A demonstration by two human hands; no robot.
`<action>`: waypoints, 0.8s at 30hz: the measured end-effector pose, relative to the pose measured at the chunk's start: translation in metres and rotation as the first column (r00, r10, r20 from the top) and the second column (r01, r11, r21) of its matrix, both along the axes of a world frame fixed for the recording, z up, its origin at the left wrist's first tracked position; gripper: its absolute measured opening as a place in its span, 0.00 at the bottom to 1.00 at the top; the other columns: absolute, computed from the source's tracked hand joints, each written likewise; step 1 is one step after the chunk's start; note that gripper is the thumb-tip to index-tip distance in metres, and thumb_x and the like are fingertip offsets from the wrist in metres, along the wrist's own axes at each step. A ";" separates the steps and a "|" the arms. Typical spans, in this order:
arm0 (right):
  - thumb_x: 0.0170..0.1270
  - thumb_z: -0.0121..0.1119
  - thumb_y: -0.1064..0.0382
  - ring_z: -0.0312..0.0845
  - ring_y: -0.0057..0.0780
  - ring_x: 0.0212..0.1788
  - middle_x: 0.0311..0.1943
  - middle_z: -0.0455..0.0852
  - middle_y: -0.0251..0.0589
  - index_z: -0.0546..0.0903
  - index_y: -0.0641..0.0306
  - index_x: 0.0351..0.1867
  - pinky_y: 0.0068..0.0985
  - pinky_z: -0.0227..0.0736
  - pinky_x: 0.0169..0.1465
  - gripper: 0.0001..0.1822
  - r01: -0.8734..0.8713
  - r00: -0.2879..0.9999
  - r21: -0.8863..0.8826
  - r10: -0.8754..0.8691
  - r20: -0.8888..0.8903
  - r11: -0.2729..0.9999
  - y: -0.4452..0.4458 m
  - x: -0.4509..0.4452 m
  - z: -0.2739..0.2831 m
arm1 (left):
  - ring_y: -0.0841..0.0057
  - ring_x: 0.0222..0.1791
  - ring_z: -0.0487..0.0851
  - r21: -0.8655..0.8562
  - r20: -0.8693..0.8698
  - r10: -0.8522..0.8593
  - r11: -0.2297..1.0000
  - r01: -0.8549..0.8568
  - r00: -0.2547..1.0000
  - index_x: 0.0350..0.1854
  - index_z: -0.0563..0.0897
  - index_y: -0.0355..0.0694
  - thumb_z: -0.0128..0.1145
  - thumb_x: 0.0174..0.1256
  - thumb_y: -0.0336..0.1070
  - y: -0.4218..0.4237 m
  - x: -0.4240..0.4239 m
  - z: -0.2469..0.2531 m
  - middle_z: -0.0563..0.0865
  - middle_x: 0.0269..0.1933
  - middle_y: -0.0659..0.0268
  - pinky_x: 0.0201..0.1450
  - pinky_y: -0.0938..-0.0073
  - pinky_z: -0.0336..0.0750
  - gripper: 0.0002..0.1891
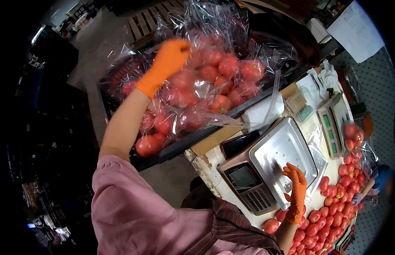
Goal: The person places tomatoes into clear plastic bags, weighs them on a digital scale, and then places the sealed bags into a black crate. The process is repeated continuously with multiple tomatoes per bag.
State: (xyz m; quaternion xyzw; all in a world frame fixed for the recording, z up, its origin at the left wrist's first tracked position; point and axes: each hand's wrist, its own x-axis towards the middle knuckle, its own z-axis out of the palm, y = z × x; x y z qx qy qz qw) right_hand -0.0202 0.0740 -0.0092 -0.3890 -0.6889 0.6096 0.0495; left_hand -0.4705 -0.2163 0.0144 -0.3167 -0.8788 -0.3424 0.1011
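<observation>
My left hand [173,57], in an orange glove, is over the dark plastic crate [184,140] at the upper left. Its fingers are curled and blurred beside clear plastic bags [213,19]; whether they grip a bag cannot be told. Bagged tomatoes [229,65] fill the crate. My right hand [294,183], also in an orange glove, is over the near edge of the digital scale's metal pan [282,153], fingers apart and holding nothing. The scale's display and keypad [245,181] face me. Loose tomatoes [331,210] lie on the table beside the right wrist.
A phone [238,145] lies between crate and scale. Farther right stands a second scale [331,127] with green displays. Another person's gloved hand [357,199] is at the tomatoes' far edge. Paper towels [264,110], a small box [296,103] and a wooden pallet [143,24] lie around.
</observation>
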 end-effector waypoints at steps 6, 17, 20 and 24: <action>0.73 0.55 0.55 0.81 0.26 0.49 0.46 0.87 0.43 0.81 0.66 0.56 0.23 0.69 0.56 0.19 0.012 1.000 -0.012 -0.012 0.013 1.000 -0.005 0.000 -0.002 | 0.84 0.29 0.76 0.165 0.346 0.002 0.984 -0.063 0.938 0.46 0.87 0.36 0.65 0.63 0.41 0.022 0.002 0.040 0.85 0.32 0.72 0.33 0.80 0.72 0.15; 0.71 0.57 0.49 0.81 0.29 0.51 0.48 0.86 0.43 0.81 0.64 0.56 0.28 0.69 0.58 0.23 -0.046 0.999 0.011 0.046 -0.002 0.999 -0.007 -0.001 -0.002 | 0.76 0.58 0.80 0.325 0.238 -0.102 0.946 0.020 0.966 0.68 0.71 0.36 0.60 0.66 0.39 -0.073 0.039 0.097 0.82 0.59 0.60 0.58 0.75 0.73 0.29; 0.70 0.58 0.48 0.81 0.28 0.51 0.48 0.86 0.42 0.82 0.63 0.56 0.29 0.69 0.57 0.23 -0.084 0.996 0.009 0.084 -0.015 0.996 -0.009 -0.002 -0.004 | 0.66 0.70 0.68 0.022 0.353 -0.069 0.998 0.065 0.933 0.75 0.59 0.37 0.70 0.55 0.39 -0.118 0.056 0.057 0.68 0.71 0.51 0.68 0.69 0.66 0.46; 0.71 0.58 0.50 0.80 0.25 0.51 0.47 0.87 0.40 0.83 0.62 0.55 0.25 0.69 0.55 0.21 -0.065 0.997 0.002 0.065 0.029 0.998 -0.022 -0.008 0.001 | 0.53 0.64 0.74 -0.101 0.630 -0.083 0.977 0.188 0.772 0.70 0.63 0.31 0.76 0.41 0.51 -0.116 0.125 -0.012 0.75 0.64 0.43 0.65 0.64 0.69 0.53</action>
